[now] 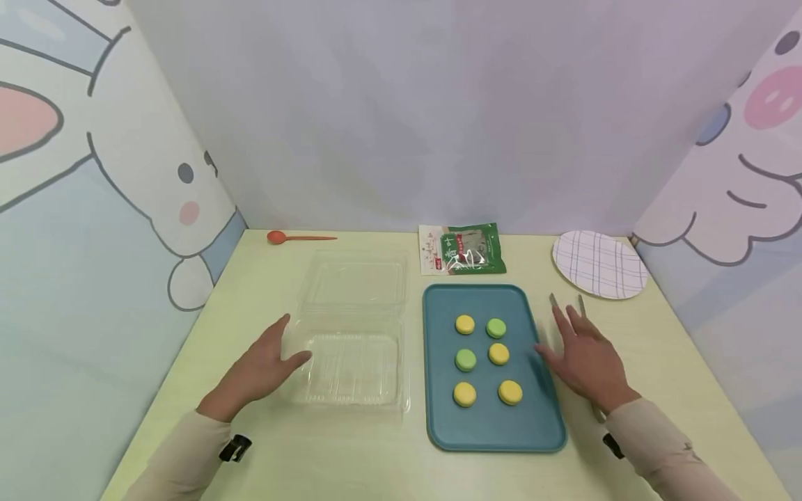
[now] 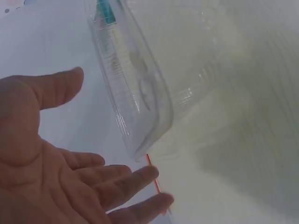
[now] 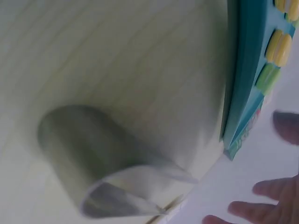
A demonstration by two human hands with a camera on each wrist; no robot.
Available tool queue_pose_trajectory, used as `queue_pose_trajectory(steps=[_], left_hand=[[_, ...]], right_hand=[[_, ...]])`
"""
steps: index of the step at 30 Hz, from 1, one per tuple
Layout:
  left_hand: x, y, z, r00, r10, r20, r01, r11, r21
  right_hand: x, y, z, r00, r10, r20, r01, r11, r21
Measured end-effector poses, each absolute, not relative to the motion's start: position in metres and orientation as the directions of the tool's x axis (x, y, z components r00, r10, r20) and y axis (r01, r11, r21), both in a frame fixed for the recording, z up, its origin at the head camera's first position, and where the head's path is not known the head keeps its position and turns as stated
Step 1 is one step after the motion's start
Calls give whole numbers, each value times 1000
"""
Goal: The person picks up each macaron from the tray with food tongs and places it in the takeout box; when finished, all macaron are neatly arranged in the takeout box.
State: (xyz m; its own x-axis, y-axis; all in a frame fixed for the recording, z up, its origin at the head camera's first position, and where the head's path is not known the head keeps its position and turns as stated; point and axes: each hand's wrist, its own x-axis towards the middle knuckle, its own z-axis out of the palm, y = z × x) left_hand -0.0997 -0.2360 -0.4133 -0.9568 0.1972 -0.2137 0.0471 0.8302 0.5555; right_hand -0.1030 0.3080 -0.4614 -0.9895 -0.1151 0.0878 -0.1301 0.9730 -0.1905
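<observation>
My left hand (image 1: 259,364) is held beside a clear plastic clamshell box (image 1: 352,369), its fingers spread and nothing in its grasp. The box lies with its lid (image 1: 357,282) folded back. In the left wrist view the box's edge (image 2: 163,109) is just past the fingers. My right hand (image 1: 585,358) hovers over metal tongs (image 3: 98,149), fingers apart, near the right rim of a blue tray (image 1: 495,435). Part of the tongs is hidden under this hand in the head view. On the tray lie several yellow macarons (image 1: 510,392) and two green macarons (image 1: 466,360).
A red spoon (image 1: 276,237) lies at the back left. Behind the tray is a green and white food packet (image 1: 432,250). A checked oval plate (image 1: 600,264) sits at the back right. Walls (image 1: 401,118) enclose the table's back and sides.
</observation>
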Motion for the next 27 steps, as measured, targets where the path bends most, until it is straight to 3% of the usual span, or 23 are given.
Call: queue_pose_trajectory(steps=[7, 15, 27], left_hand=[[-110, -245, -414, -901, 137, -413, -231, 654, 721], [-113, -251, -420, -896, 102, -432, -317, 534, 784], [-111, -267, -435, -857, 149, -493, -394, 428, 813]], right_hand=[[-93, 334, -450, -989, 89, -116, 115, 963, -244], [-92, 347, -437, -928, 110, -356, 208, 946, -250], [-86, 355, -455, -910, 138, -390, 262, 922, -286]])
